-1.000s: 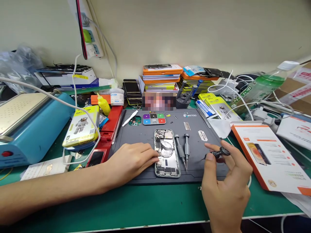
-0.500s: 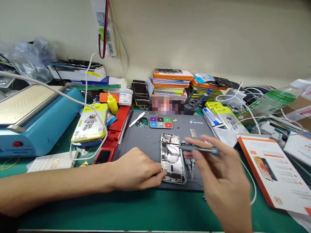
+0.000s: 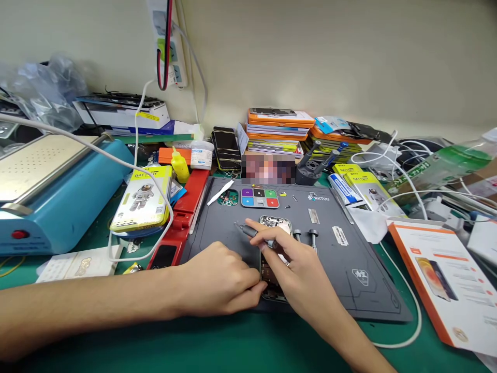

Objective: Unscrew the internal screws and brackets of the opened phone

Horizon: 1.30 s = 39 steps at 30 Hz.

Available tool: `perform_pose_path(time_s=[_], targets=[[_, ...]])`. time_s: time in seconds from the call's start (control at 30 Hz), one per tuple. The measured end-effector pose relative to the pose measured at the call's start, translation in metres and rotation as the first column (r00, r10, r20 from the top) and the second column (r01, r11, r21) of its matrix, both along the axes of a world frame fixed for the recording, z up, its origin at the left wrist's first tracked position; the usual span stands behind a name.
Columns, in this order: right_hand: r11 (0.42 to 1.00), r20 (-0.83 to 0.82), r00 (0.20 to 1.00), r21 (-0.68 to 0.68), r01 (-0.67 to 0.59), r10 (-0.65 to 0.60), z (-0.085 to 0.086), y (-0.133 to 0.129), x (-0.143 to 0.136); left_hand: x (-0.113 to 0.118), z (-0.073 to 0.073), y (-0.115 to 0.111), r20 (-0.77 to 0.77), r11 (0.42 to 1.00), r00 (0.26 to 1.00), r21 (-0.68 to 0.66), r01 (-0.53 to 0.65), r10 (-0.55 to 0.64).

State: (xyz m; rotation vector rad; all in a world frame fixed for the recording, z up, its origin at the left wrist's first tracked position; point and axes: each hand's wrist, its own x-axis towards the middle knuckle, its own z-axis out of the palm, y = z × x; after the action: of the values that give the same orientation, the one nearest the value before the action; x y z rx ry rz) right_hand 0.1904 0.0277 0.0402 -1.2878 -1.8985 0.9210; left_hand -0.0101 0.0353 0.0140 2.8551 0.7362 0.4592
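Since the earlier frame, the right hand (image 3: 301, 261) has moved leftward across the open phone (image 3: 281, 224), and the tip of its screwdriver (image 3: 250, 230) now points out past the phone's left edge. The phone lies face up on the dark mat (image 3: 361, 295), its inner parts exposed and its middle largely covered by the right hand.

Right fingers: grasping the screwdriver, held tilted, tip to the left. Left hand (image 3: 217, 280): fingers curled, fingertips against the phone's lower left edge; whether they pinch it, cannot tell.

Just right of the phone, beside the right fingers, two other screwdrivers (image 3: 313, 237) lie on the mat, partly hidden by the hand. Farther right are a blade (image 3: 340, 235) and, nearer the far side, a small metal strip (image 3: 313, 216).

Beyond the right fingers sits a coloured tray (image 3: 259, 198), with a white stick (image 3: 220, 193) and a green circuit board (image 3: 228, 198) to its left. A tool holder (image 3: 307, 173) stands beyond the mat.

On the green desk (image 3: 240, 342), battery boxes (image 3: 142, 199) lie beyond and left of the left fingers; an orange-and-white box (image 3: 446, 285) lies well right of both hands.
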Motion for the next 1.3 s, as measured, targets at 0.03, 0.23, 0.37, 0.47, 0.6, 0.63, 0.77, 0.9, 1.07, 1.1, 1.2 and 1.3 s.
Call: perform_pose_path(time_s=[0.03, 0.23, 0.37, 0.47, 0.6, 0.63, 0.77, 0.9, 1.07, 1.1, 1.2, 1.3], targets=[[1.0, -0.004, 1.0, 0.0, 0.002, -0.002, 0.0, 0.0, 0.0, 0.0, 0.0, 0.0, -0.008, 1.0, 1.0, -0.003, 0.001, -0.001], [0.998, -0.025, 0.998, -0.019, 0.056, -0.057, -0.003, 0.001, 0.0, -0.001, 0.001, 0.0, -0.019, 1.0, 1.0, -0.012, 0.015, -0.015], [0.997, -0.039, 0.997, -0.019, 0.07, -0.07, -0.001, 0.001, 0.002, -0.001, 0.002, 0.0, 0.008, 0.999, 1.0, -0.035, 0.007, -0.007], [0.994, -0.09, 0.99, -0.009, 0.104, -0.105, 0.004, -0.005, 0.007, -0.001, 0.004, 0.0, 0.053, 0.992, 0.999, -0.122, 0.002, 0.004], [0.96, -0.318, 0.912, 0.022, 0.28, -0.259, 0.003, -0.028, 0.014, 0.001, 0.009, 0.0, 0.096, 0.953, 0.991, -0.296, -0.065, 0.098], [0.934, -0.359, 0.878, 0.041, 0.355, -0.318, 0.001, -0.035, 0.015, 0.002, 0.01, 0.0, 0.092, 0.934, 0.988, -0.346, -0.088, 0.127], [0.787, -0.594, 0.635, 0.004, 0.616, -0.494, -0.011, -0.056, 0.008, 0.003, 0.016, 0.002, 0.077, 0.786, 0.966, -0.599, -0.154, 0.248], [0.749, -0.672, 0.506, -0.109, 0.654, -0.54, -0.02, -0.066, -0.004, 0.001, 0.02, 0.008, 0.154, 0.612, 0.936, -0.787, -0.078, 0.317], [0.791, -0.648, 0.552, -0.131, 0.598, -0.525, -0.024, -0.07, -0.007, 0.0, 0.022, 0.01, 0.229, 0.462, 0.929, -0.884, 0.073, 0.291], [0.801, -0.647, 0.563, -0.13, 0.584, -0.515, -0.025, -0.07, -0.006, 0.0, 0.022, 0.009, 0.232, 0.442, 0.926, -0.893, 0.081, 0.298], [0.819, -0.633, 0.595, -0.113, 0.563, -0.496, -0.025, -0.069, -0.005, 0.0, 0.023, 0.007, 0.236, 0.42, 0.916, -0.904, 0.083, 0.325], [0.808, -0.615, 0.603, -0.097, 0.581, -0.508, -0.024, -0.069, -0.006, -0.001, 0.024, 0.006, 0.238, 0.411, 0.909, -0.908, 0.083, 0.342]])
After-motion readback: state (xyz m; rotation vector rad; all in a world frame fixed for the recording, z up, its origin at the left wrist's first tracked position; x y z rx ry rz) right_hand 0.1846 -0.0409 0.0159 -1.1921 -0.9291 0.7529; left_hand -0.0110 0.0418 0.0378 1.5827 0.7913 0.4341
